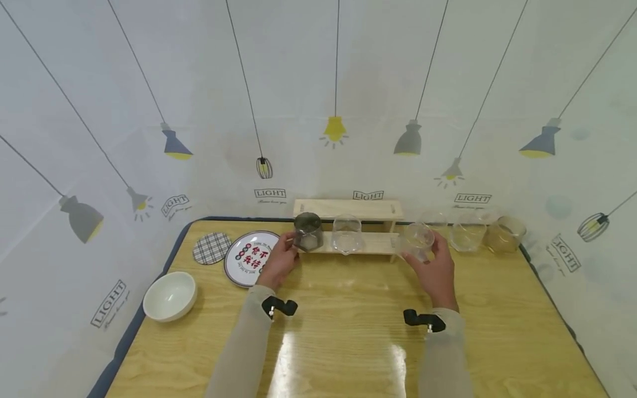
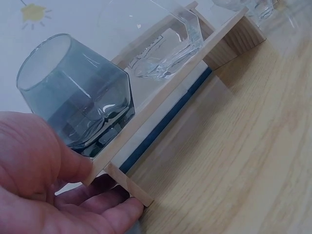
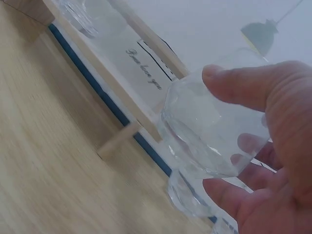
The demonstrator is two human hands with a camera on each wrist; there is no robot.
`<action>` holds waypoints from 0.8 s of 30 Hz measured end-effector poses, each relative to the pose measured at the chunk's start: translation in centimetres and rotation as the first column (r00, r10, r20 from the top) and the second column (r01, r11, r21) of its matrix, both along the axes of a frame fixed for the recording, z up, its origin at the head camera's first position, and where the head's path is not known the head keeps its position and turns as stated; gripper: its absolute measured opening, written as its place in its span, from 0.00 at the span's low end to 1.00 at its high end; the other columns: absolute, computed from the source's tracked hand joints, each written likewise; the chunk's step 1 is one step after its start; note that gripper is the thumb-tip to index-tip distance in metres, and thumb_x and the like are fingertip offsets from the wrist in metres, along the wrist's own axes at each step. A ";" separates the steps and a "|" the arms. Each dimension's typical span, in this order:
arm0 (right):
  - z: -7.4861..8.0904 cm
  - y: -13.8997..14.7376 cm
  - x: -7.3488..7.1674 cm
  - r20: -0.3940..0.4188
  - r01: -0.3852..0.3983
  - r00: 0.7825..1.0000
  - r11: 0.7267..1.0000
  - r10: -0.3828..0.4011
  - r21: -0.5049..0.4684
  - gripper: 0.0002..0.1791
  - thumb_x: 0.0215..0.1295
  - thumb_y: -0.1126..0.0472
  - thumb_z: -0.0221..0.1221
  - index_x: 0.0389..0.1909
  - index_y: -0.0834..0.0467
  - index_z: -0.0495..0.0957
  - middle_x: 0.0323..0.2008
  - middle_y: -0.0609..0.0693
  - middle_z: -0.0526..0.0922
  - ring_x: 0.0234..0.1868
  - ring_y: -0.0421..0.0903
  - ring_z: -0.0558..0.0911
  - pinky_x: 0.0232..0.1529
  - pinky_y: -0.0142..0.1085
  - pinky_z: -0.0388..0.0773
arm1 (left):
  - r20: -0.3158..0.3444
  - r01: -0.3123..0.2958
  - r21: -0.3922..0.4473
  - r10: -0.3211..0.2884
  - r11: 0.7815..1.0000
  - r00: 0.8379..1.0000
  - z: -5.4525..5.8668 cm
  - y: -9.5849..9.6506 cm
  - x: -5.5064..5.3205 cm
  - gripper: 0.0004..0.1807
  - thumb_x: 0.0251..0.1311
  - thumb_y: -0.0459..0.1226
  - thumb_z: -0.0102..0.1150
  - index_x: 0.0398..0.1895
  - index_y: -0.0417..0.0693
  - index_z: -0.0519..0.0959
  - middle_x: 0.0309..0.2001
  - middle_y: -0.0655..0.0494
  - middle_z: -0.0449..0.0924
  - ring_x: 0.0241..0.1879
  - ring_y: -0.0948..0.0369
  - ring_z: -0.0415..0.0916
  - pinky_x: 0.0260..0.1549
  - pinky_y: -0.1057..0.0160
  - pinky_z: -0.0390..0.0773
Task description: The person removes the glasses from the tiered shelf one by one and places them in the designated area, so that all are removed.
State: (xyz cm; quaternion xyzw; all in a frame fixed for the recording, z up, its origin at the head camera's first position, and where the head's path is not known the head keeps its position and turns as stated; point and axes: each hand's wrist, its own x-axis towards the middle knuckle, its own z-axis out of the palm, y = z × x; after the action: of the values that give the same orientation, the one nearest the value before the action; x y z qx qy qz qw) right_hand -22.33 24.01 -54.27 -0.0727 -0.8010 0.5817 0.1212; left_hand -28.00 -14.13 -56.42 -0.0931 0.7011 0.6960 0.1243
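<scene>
A small two-tier wooden rack (image 1: 380, 243) stands at the back of the table. My left hand (image 1: 281, 262) grips its left end, thumb at the edge of the lower shelf and fingers curled underneath in the left wrist view. On that shelf, close to the thumb, sits a smoky grey faceted glass (image 2: 78, 92), with a clear glass (image 1: 346, 235) to its right. At the rack's right end my right hand (image 1: 438, 273) holds another clear faceted glass (image 3: 209, 117), thumb on one side and fingers around the other, the glass tilted in the right wrist view.
Right of the right hand stand clear glasses (image 1: 466, 235) and an amber-tinted glass (image 1: 505, 235). On the left are a plate (image 1: 234, 262) with red characters, a checked round coaster (image 1: 212, 248) and a white bowl (image 1: 170, 297). A printed cloth wall (image 1: 308, 83) rises behind the table.
</scene>
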 end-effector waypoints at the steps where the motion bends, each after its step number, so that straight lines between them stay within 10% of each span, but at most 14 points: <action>1: -0.1 0.4 0.2 0.006 0.010 1.000 1.000 -0.010 0.001 0.50 0.63 0.52 0.76 0.81 0.46 0.59 0.79 0.53 0.67 0.82 0.53 0.62 0.75 0.62 0.69 | -0.001 0.002 -0.004 -0.002 1.000 1.000 0.0 0.0 0.0 0.24 0.84 0.35 0.41 0.78 0.57 0.64 0.81 0.43 0.61 0.76 0.48 0.65 0.73 0.46 0.72; 24: -2.6 5.1 1.1 0.206 0.167 0.962 0.983 -0.179 0.073 0.52 0.66 0.46 0.72 0.84 0.43 0.54 0.78 0.57 0.66 0.76 0.59 0.68 0.74 0.61 0.69 | 0.010 0.004 0.011 -0.004 1.000 1.000 0.0 0.0 0.1 0.24 0.84 0.36 0.41 0.78 0.57 0.64 0.81 0.43 0.60 0.78 0.47 0.63 0.74 0.46 0.71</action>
State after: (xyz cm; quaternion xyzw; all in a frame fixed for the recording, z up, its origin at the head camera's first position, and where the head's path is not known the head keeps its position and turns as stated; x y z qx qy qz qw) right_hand -21.26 29.10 -56.88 -0.2004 -0.8156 0.5357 0.0876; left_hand -27.90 -14.16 -56.39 -0.0945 0.6969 0.6990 0.1298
